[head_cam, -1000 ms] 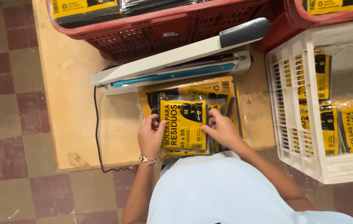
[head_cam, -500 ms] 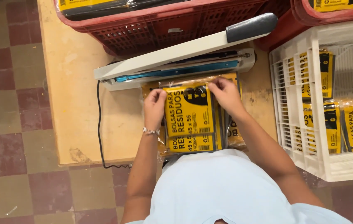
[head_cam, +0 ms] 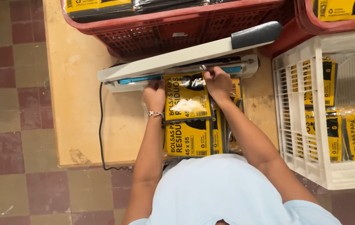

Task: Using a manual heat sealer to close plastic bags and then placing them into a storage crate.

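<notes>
Both hands, left hand and right hand, grasping the yellow packet, have pushed it up to the sealer.

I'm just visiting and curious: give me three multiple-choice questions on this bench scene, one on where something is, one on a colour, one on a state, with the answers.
1. Where is the top packet of bags held?
A. in the white crate
B. at the heat sealer's bar
C. on the floor

2. What colour is the crate behind the heat sealer?
A. red
B. green
C. blue

3. How does the sealer's arm stand?
A. pressed flat
B. raised
C. taken off

Answers:
1 B: the left hand and the right hand hold the packet's upper edge at the sealing bar.
2 A: its mesh wall is red.
3 B: the arm slants upward to its grey handle, clear of the base.
</notes>
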